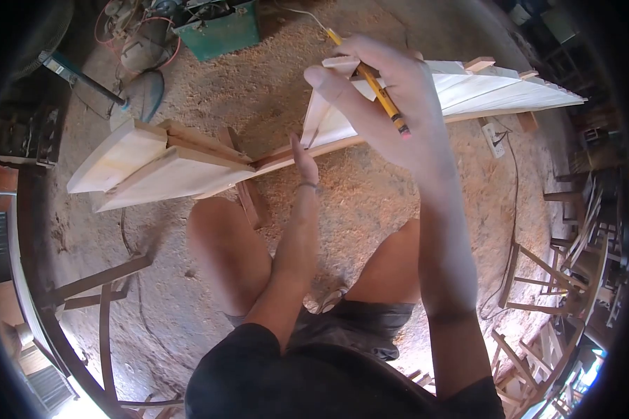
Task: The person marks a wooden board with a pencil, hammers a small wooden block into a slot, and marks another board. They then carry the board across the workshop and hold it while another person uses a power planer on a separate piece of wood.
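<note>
My right hand [398,105], raised at upper right, holds a yellow-and-black pencil [381,94] between thumb and fingers. The pencil's pink eraser end points toward me, its other end up and away. Below and beyond this hand spreads a pale wooden panel [468,87] made of slanted boards. My left hand [305,166] lies against the long wooden rail [276,162] near the middle, its visible fingers stretched out; part of the hand is hidden. Left of it, more pale boards [182,171] overlap on the same rail.
A wooden block [251,202] lies under the rail. A green bin [220,31] and a fan-like stand [84,77] are at the upper left. A power socket [494,140] with a cord lies on the dusty floor at right. Wooden frames [545,279] stand at far right.
</note>
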Demonstrator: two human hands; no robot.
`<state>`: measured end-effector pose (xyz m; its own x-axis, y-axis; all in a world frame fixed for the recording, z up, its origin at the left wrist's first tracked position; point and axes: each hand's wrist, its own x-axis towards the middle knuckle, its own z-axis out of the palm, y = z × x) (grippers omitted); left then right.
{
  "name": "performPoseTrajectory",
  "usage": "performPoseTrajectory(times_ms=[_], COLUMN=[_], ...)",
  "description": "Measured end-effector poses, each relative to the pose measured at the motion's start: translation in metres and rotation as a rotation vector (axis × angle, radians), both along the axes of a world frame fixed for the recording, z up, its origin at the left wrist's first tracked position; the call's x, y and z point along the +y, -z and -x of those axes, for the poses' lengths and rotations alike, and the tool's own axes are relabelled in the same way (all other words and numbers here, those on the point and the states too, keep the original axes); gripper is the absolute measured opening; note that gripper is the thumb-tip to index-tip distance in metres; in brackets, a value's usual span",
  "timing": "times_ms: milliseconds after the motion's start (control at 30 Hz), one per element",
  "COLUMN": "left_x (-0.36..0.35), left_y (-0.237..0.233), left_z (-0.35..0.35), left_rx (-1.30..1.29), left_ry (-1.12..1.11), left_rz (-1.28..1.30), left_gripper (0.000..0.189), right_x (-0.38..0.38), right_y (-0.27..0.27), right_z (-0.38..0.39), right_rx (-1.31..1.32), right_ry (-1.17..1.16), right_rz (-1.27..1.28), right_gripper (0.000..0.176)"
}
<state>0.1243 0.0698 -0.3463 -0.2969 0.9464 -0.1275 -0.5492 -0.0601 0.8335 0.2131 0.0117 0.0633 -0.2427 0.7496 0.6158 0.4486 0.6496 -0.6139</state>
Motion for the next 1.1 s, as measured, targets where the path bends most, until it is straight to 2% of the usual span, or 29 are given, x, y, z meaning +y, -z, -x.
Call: performPoseTrajectory(times_ms=[100,167,233,300,400,500,567,700,800,1000,1100], left_x=[-0.001,-0.003,-0.004,-0.010,-0.022,-0.022,-0.024,-0.027,-0.028,-0.026,-0.027], left_y=[0.004,0.004,0.004,0.000,-0.008,-0.010,-0.007,-0.003,-0.010,-0.017,-0.018], left_z=[0.016,0.032,0.042,0.051,0.052,0.050,0.047,0.040,0.040,0.040,0.041], left_rx=[0.076,0.155,0.270,0.481,0.955,1.015,1.104,1.173,1.070,1.140,1.096], left_ry=[0.052,0.176,0.269,0.288,0.228,0.082,0.011,-0.072,-0.059,-0.060,-0.042], left_rz=[0.017,-0.044,-0.118,-0.141,-0.102,-0.198,-0.212,-0.220,-0.262,-0.261,-0.251], left_gripper=[0.065,0.060,0.054,0.049,0.038,0.024,0.024,0.021,0.017,0.015,0.013], right_x=[0.001,0.002,0.004,0.003,0.002,0.002,0.000,0.006,0.008,0.003,0.002], right_y=[0.001,0.003,0.007,0.008,0.008,0.011,0.009,0.012,0.013,0.003,0.002], right_z=[0.003,0.007,0.004,0.004,0.007,0.007,0.007,0.003,0.002,0.000,-0.001], right_rx=[0.005,0.036,0.015,0.004,0.019,0.073,0.117,0.114,0.150,0.142,0.130], right_ry=[0.033,0.057,0.085,0.120,0.147,0.105,0.072,0.005,-0.052,-0.053,-0.089], right_rz=[-0.031,-0.098,-0.143,-0.173,-0.180,-0.128,-0.056,-0.086,-0.094,0.015,0.059], right_gripper=[0.019,0.026,0.025,0.025,0.027,0.028,0.027,0.025,0.024,0.021,0.020])
